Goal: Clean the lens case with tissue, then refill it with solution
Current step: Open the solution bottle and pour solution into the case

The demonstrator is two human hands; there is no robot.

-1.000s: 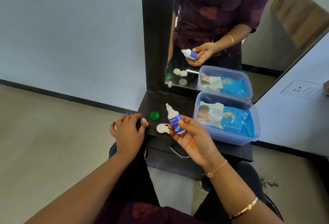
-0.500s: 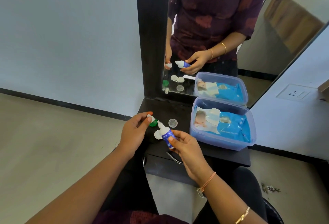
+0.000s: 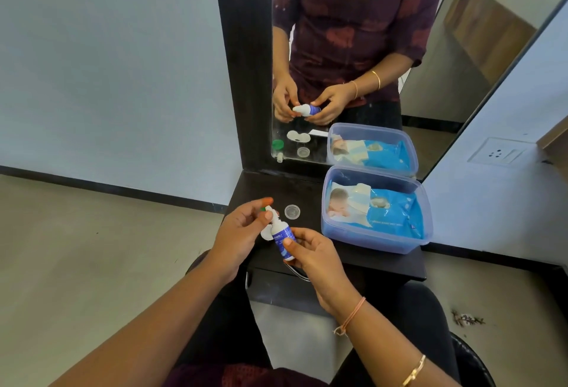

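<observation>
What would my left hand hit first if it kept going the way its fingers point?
Your left hand pinches the tip of the solution bottle, so that comes first. Past it, probably the small clear lid on the shelf, though depth is unclear.

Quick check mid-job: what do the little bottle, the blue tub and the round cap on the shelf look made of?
The bottle looks like opaque white plastic with a glossy blue label. The tub seems to be translucent bluish plastic, since the wipes pack shows through its wall. The round cap is probably clear plastic, since the dark shelf shows through it.
</observation>
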